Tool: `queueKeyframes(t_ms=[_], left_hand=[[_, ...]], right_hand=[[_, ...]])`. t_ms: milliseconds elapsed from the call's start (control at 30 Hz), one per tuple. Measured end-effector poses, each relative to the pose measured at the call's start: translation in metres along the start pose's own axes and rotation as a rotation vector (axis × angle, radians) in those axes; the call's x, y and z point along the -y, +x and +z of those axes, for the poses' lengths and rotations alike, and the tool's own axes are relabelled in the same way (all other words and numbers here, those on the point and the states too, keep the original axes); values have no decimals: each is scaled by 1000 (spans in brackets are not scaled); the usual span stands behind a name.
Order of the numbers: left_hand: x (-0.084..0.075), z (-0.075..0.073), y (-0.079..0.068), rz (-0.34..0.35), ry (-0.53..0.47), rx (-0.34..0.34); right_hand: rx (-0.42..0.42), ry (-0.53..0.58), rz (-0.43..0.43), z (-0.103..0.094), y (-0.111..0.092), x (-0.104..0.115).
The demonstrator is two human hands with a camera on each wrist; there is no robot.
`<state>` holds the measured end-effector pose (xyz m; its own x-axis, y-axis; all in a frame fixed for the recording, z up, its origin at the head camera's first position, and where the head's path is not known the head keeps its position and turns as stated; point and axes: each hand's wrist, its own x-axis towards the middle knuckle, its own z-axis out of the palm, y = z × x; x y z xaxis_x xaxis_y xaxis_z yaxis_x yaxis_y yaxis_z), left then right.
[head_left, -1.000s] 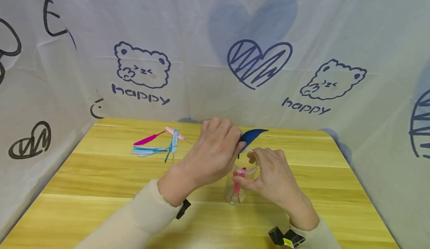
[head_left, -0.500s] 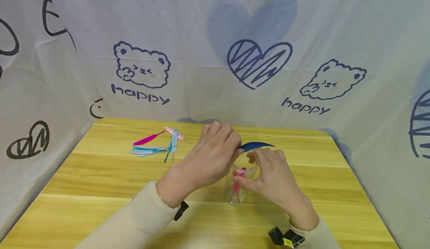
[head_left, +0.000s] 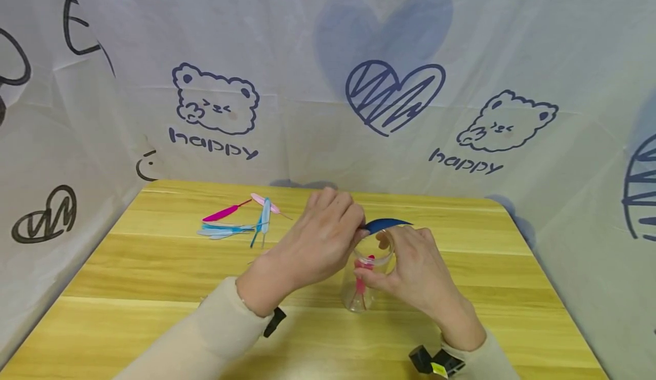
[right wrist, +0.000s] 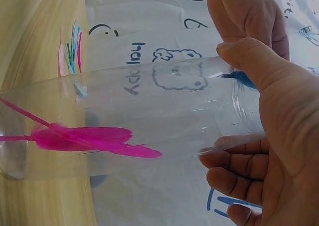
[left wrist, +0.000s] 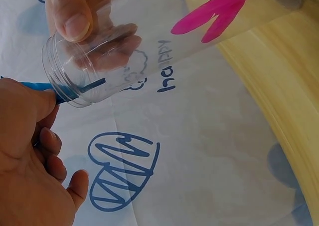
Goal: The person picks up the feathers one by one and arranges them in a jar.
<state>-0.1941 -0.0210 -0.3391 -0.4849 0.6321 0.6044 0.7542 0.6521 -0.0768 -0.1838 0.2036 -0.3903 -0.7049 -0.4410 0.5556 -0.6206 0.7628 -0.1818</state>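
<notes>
A clear jar point(head_left: 350, 297) stands upright on the table, and my right hand point(head_left: 417, 272) grips it near the mouth. Two bright pink feathers point(right wrist: 84, 137) lean inside it, quills down. Above the rim, my left hand point(head_left: 323, 237) pinches a dark blue feather point(head_left: 386, 224) between thumb and fingers. In the left wrist view the feather's quill point(left wrist: 93, 85) reaches a short way into the jar's mouth. The feather's vane lies almost level across the back of the rim in the head view. Part of it is hidden by my left fingers.
Left of the hands, several loose feathers lie on the wooden table point(head_left: 154, 272): a magenta one point(head_left: 221, 213), a pale pink one point(head_left: 266, 203) and a cluster of blue ones point(head_left: 225, 230). A printed white cloth point(head_left: 307, 141) hangs behind the table.
The blue feather has tipped from slanting upward to nearly level, and my left hand has shifted slightly down and left with it. My right hand and the jar have stayed in place.
</notes>
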Motion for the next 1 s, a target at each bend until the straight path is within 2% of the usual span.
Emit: queueKeyframes(t_ms=[267, 1000], left_hand=[[0, 3, -2, 14, -2, 15], [1, 4, -7, -14, -24, 41]], right_hand=[[-14, 8, -14, 1, 0, 0], [-36, 3, -30, 2, 0, 1]])
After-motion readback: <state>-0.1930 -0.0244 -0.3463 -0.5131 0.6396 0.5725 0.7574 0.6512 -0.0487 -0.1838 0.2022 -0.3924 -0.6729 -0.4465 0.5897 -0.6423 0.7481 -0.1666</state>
